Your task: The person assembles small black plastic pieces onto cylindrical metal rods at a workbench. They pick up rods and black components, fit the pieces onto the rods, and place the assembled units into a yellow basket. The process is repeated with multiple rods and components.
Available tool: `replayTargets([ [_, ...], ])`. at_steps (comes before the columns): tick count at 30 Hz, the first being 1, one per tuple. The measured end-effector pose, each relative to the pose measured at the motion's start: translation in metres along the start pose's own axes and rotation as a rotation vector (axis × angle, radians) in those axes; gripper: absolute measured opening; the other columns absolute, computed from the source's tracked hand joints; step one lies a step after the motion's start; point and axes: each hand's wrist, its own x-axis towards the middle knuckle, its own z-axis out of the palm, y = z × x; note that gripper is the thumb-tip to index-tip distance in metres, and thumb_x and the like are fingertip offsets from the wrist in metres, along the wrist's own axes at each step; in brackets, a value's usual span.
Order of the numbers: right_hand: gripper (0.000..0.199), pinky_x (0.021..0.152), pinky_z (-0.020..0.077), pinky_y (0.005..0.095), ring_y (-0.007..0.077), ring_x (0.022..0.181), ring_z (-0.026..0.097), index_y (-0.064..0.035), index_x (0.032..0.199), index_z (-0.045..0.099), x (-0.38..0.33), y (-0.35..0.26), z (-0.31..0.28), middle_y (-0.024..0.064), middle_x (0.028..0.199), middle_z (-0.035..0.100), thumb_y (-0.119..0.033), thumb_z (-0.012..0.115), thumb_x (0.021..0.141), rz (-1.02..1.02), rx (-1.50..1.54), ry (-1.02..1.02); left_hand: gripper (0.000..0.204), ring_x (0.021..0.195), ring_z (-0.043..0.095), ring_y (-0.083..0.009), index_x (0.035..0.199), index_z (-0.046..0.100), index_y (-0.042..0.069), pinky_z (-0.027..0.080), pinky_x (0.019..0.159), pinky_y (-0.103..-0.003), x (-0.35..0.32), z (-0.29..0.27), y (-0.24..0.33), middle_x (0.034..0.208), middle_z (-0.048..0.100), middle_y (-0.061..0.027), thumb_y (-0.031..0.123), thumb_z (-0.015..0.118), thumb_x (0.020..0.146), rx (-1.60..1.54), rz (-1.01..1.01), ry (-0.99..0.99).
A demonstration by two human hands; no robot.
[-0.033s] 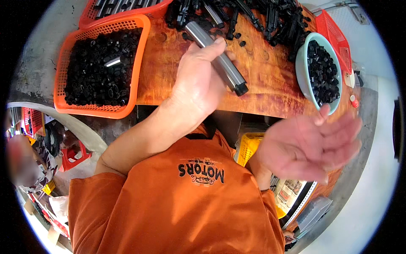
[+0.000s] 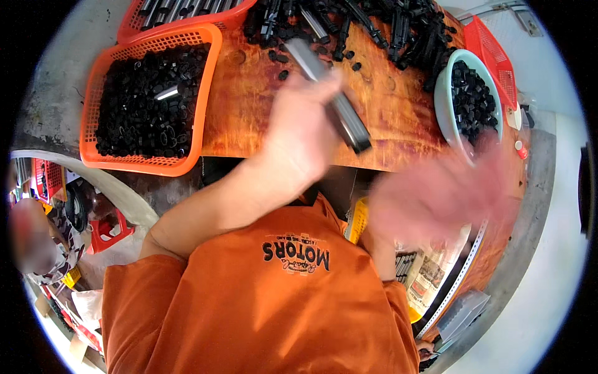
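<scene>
My left hand is wrapped round a shiny metal tube, slanting over the near edge of the wooden table. A black cap shows at the tube's lower right end, blurred by motion. Beside that end, off the table's near edge, my right hand is apart from the tube. It is smeared by motion; its fingers look stretched out and nothing shows in it. Close to its fingertips stands a pale green bowl of small black plastic pieces.
An orange basket at the left holds many small black parts and one shiny piece. Behind it a red basket holds metal tubes. Long black parts are heaped at the back. A red tray stands right. A yellow crate is below the table.
My left hand and the tube have shifted slightly right and nearer to me. My right hand, palm up with fingers spread before, has swung slightly up and left and is now blurred.
</scene>
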Motion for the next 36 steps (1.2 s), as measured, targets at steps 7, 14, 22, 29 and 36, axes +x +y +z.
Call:
replayTargets([
  [7, 0.083, 0.105, 0.0338, 0.0386, 0.0296, 0.131, 0.041, -0.0017, 0.140, 0.031, -0.035, 0.046, 0.019, 0.0196, 0.142, 0.041, -0.068, 0.037, 0.091, 0.330, -0.076, -0.022, 0.019, 0.082, 0.057, -0.0189, 0.109, 0.050, 0.005, 0.050, 0.075, -0.034, -0.013, 0.003, -0.002, 0.088, 0.056, -0.0061, 0.004, 0.055, 0.091, 0.020, -0.067, -0.069],
  [14, 0.056, 0.095, 0.0416, 0.0344, 0.0219, 0.106, 0.052, 0.0019, 0.125, 0.040, -0.082, 0.026, -0.022, 0.0152, 0.118, 0.052, -0.035, 0.064, 0.089, 0.439, -0.231, -0.176, 0.015, 0.085, 0.056, -0.0198, 0.105, 0.052, 0.005, 0.050, 0.079, -0.034, -0.002, -0.003, 0.003, 0.092, 0.055, -0.0061, 0.005, 0.058, 0.091, -0.042, -0.024, -0.084],
  [22, 0.046, 0.080, 0.0472, 0.0293, 0.0199, 0.088, 0.057, 0.0036, 0.116, 0.047, -0.094, 0.021, -0.026, 0.0129, 0.103, 0.058, 0.005, 0.073, 0.078, 0.485, -0.369, -0.321, 0.019, 0.087, 0.056, -0.0219, 0.108, 0.053, 0.003, 0.048, 0.083, -0.036, 0.002, -0.004, -0.001, 0.092, 0.055, -0.0059, 0.018, 0.056, 0.095, -0.015, 0.017, -0.126],
  [29, 0.050, 0.074, 0.0498, 0.0353, 0.0294, 0.083, 0.060, -0.0020, 0.115, 0.054, -0.079, 0.018, -0.027, 0.0167, 0.098, 0.062, 0.002, 0.077, 0.071, 0.222, -0.504, -0.549, 0.052, 0.076, 0.049, -0.0184, 0.110, 0.055, 0.000, 0.046, 0.073, -0.032, 0.021, -0.018, 0.021, 0.079, 0.047, -0.0033, 0.050, 0.044, 0.097, -0.108, -0.211, -0.304],
  [36, 0.047, 0.066, 0.0489, 0.0345, 0.0272, 0.075, 0.059, 0.0019, 0.113, 0.059, -0.084, 0.006, -0.008, 0.0144, 0.095, 0.062, -0.018, 0.079, 0.076, 0.389, -0.317, -0.580, 0.056, 0.055, 0.040, -0.0136, 0.092, 0.050, 0.008, 0.035, 0.047, -0.027, 0.023, -0.019, 0.013, 0.073, 0.042, -0.0013, 0.062, 0.035, 0.096, -0.164, -0.322, -0.399],
])
